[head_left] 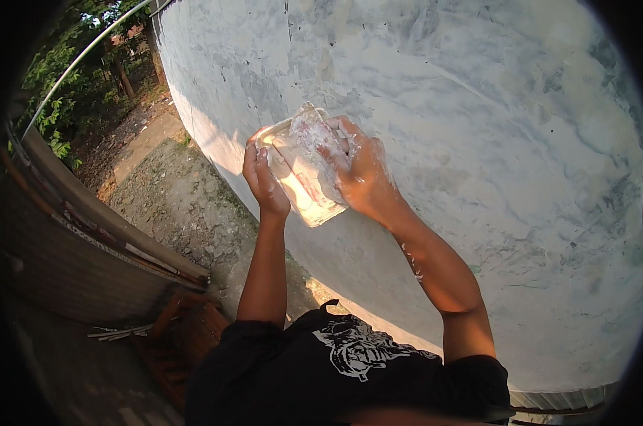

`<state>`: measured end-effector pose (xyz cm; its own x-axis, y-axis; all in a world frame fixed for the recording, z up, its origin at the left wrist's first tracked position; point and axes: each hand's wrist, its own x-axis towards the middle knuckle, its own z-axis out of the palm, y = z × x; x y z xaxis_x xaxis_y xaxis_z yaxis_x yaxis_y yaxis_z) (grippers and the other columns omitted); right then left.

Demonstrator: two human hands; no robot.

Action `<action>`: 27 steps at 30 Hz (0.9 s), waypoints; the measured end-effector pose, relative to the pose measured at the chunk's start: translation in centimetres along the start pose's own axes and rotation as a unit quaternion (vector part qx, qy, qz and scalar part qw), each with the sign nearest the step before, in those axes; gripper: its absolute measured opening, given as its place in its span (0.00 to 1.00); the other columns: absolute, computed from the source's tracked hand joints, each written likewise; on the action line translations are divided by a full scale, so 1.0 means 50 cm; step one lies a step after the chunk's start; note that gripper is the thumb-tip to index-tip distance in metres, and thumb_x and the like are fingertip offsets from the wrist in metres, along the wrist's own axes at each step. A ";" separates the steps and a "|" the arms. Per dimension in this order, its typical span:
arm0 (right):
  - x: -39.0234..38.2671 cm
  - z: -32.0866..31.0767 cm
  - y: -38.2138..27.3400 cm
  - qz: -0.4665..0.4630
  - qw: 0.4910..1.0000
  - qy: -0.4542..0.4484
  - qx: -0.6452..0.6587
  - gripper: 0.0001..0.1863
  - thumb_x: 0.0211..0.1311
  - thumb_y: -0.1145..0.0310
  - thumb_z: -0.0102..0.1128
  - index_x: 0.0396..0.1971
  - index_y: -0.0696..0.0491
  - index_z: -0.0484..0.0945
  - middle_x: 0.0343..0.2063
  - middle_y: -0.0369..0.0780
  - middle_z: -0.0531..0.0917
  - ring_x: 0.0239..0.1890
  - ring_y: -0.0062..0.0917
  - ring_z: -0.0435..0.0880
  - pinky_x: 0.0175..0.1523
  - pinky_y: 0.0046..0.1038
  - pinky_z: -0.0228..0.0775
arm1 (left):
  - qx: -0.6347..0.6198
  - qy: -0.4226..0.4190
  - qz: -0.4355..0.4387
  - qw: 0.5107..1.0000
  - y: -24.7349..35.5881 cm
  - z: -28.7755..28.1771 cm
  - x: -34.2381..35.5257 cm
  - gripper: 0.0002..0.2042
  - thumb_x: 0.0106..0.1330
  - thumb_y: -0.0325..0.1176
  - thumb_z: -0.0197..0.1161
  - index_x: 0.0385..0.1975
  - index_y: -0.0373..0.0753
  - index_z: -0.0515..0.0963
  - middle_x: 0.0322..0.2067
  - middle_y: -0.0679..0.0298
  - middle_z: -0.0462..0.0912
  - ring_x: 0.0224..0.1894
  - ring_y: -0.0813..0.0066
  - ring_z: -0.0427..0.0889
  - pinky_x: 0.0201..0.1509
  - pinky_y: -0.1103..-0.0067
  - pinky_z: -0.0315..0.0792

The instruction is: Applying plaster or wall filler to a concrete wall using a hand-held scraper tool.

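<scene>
My left hand grips the left side of a shallow rectangular container, its thumb at the near rim. The container is pale and smeared with white paste, and sunlight falls across its inside. Over its far right part, my right hand is closed on a flat, paste-coated piece with reddish patches; whether it is a scraper or a plastic bag I cannot tell. White paste covers the right fingers, with flecks along that forearm. The container is held up in front of a wall coated in patchy white and grey.
The wall curves along the right side of the view. To the left lies rough, stony ground, with green trees beyond. A low wall or roof edge runs at the left, above a brown wooden chair-like item.
</scene>
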<state>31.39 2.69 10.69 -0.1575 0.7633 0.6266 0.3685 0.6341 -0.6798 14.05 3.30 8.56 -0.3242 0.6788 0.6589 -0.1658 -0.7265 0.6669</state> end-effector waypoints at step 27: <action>0.027 -0.008 0.020 0.226 0.920 -0.041 0.316 0.21 0.69 0.68 0.62 0.58 0.60 0.72 0.37 0.46 0.88 0.37 0.24 0.85 0.40 0.27 0.76 | 0.064 0.049 -0.021 0.997 -0.017 -0.021 -0.007 0.12 0.74 0.32 0.47 0.47 0.31 0.74 0.38 0.64 0.77 0.41 0.80 0.75 0.47 0.81 0.71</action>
<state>31.92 4.30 11.01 -0.1969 0.9574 0.2114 -0.1893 0.1745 -0.9663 13.32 3.58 7.38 -0.4089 0.6910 0.5961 -0.0641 -0.6733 0.7366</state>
